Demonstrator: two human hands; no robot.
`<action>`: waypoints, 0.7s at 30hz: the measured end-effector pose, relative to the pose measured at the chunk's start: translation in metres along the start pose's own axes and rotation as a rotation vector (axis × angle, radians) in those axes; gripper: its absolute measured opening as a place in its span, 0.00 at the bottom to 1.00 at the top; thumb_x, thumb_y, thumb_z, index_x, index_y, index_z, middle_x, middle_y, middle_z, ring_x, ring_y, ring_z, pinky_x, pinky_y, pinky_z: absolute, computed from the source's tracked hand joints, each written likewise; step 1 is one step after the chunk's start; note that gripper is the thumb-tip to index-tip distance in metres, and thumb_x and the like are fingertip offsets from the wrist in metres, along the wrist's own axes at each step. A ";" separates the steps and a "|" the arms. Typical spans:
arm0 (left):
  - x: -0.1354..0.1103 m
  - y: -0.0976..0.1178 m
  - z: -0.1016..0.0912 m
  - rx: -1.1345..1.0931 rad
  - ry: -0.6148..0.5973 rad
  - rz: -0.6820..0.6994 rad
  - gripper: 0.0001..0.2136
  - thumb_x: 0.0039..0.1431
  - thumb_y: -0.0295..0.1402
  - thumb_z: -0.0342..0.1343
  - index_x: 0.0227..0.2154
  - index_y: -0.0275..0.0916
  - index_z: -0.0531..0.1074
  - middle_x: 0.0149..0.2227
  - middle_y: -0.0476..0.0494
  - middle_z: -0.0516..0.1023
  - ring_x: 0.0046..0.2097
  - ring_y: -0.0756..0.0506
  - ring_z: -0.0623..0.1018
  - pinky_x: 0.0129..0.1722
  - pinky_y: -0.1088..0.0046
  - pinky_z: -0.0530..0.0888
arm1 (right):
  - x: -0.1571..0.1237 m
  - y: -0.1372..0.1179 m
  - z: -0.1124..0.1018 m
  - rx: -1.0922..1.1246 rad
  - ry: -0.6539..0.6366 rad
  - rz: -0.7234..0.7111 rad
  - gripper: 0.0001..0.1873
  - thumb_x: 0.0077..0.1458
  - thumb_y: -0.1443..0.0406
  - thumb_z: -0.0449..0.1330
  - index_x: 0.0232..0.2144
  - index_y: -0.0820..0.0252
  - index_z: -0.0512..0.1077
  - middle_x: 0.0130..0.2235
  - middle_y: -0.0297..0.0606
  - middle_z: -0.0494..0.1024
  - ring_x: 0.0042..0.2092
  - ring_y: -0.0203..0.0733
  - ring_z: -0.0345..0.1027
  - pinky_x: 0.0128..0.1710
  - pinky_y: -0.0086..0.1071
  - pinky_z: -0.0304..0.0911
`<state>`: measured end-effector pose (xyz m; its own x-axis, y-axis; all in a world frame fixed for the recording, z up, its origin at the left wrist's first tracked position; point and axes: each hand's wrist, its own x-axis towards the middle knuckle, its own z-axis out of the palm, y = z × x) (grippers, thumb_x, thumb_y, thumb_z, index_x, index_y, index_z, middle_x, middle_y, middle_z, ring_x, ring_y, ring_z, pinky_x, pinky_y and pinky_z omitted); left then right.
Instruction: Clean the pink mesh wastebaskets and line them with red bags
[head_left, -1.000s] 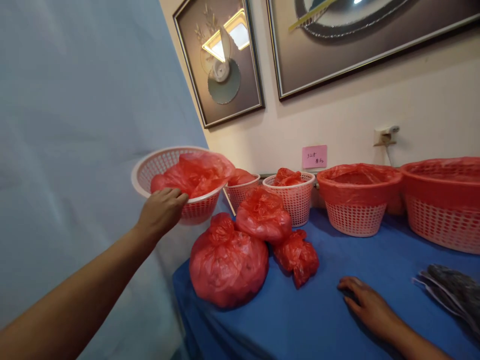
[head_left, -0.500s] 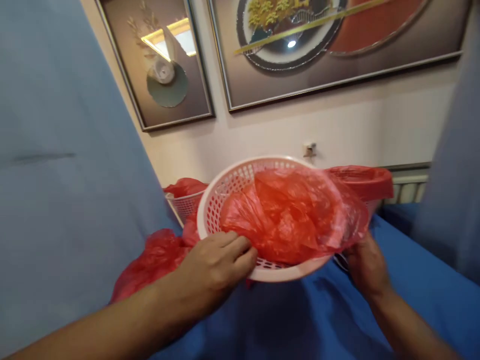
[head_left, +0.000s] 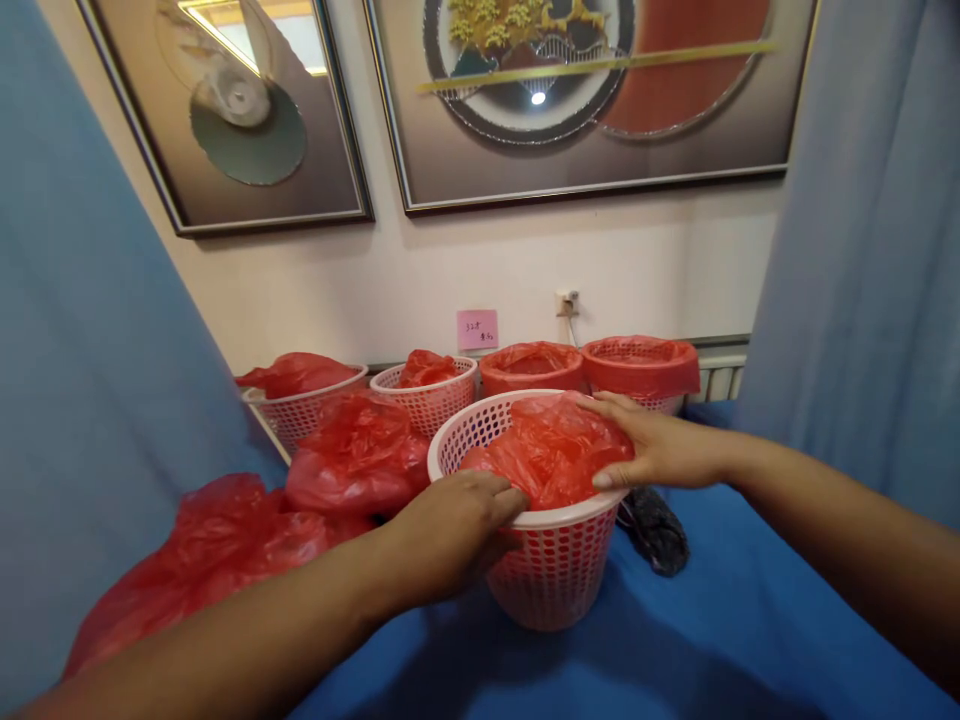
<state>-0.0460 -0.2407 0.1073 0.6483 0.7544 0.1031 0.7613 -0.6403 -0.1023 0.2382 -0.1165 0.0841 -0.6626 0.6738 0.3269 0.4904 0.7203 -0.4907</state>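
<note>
A white perforated plastic basket [head_left: 551,570] stands upright on the blue tablecloth [head_left: 712,640] in front of me, with a crumpled red plastic bag [head_left: 551,450] inside it. My left hand [head_left: 450,530] grips the basket's near rim, fingers curled over the edge. From the right, my right hand [head_left: 652,445] lies on the red bag at the far rim, fingers pressed on the plastic.
Three tied red bags [head_left: 356,455] lie left of the basket. Several more baskets [head_left: 427,395] with red liners line the wall. A dark bundle [head_left: 656,525] lies behind the basket on the right. Blue curtains hang on both sides, framed pictures above.
The basket, held tilted in the air half a second ago, now stands upright on the cloth. My right hand moved from under it onto the red bag.
</note>
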 end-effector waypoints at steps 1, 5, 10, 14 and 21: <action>-0.001 -0.001 -0.003 -0.055 -0.019 0.008 0.05 0.63 0.33 0.61 0.39 0.39 0.75 0.38 0.42 0.82 0.39 0.41 0.80 0.37 0.67 0.74 | 0.010 0.001 -0.005 -0.019 -0.045 -0.012 0.55 0.50 0.43 0.70 0.72 0.52 0.54 0.70 0.48 0.60 0.71 0.63 0.54 0.68 0.57 0.57; 0.000 -0.013 -0.015 -0.340 0.035 -0.048 0.15 0.65 0.45 0.60 0.46 0.40 0.76 0.44 0.41 0.83 0.44 0.41 0.82 0.41 0.68 0.77 | 0.037 0.006 -0.011 -0.217 -0.131 0.051 0.66 0.36 0.44 0.76 0.71 0.59 0.56 0.68 0.53 0.64 0.67 0.66 0.61 0.62 0.54 0.64; 0.022 -0.039 -0.016 -0.337 0.185 -0.180 0.22 0.63 0.43 0.61 0.56 0.38 0.73 0.57 0.33 0.79 0.57 0.36 0.78 0.56 0.55 0.75 | 0.046 0.009 0.008 -0.253 -0.204 0.017 0.33 0.36 0.56 0.76 0.48 0.56 0.79 0.35 0.36 0.83 0.35 0.45 0.78 0.40 0.35 0.72; 0.044 -0.056 -0.003 -0.325 0.122 -0.204 0.41 0.53 0.47 0.69 0.67 0.37 0.62 0.69 0.26 0.66 0.68 0.30 0.68 0.65 0.48 0.67 | 0.058 -0.002 0.007 -0.196 -0.189 -0.020 0.06 0.50 0.63 0.65 0.24 0.55 0.75 0.22 0.30 0.74 0.23 0.35 0.63 0.30 0.31 0.63; 0.091 -0.061 0.011 -0.587 0.122 0.048 0.38 0.46 0.43 0.74 0.60 0.40 0.68 0.60 0.33 0.77 0.63 0.31 0.74 0.63 0.50 0.71 | 0.098 -0.030 0.003 0.373 0.297 0.104 0.07 0.53 0.61 0.60 0.26 0.57 0.69 0.25 0.30 0.72 0.27 0.35 0.63 0.30 0.31 0.61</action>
<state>-0.0335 -0.1320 0.1120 0.6523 0.7227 0.2285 0.5875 -0.6726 0.4500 0.1573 -0.0722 0.1287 -0.4039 0.7960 0.4508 0.2732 0.5753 -0.7710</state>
